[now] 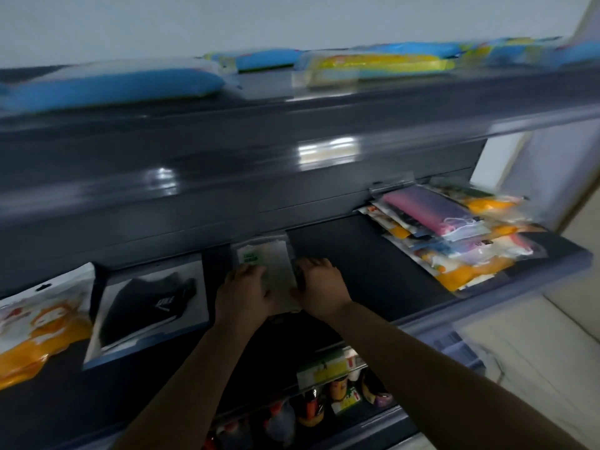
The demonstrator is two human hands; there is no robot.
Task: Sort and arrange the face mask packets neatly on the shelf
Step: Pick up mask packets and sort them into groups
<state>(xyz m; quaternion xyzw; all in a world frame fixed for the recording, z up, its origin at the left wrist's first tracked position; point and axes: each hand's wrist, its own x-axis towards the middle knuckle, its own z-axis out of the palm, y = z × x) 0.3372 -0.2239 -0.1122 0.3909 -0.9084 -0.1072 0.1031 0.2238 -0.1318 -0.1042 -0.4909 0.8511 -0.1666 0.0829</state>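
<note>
I have my left hand (242,292) and right hand (319,287) seemingly gripping the white packet's (276,264) side edges mid-shelf (367,254), so I'd square it against the black packet (146,306) alongside before letting go.

Very little lettering can be read here. The black mask packet (146,311) on the middle shelf carries a slanted white word that looks like "LIKE", with a white stroke under it (motion blur makes the reading unsure). The white packet (269,267) between the two hands bears a green block of print at its upper left, too smeared to read. Yellow labels (326,368) on the bottles below show print that cannot be made out.
</note>
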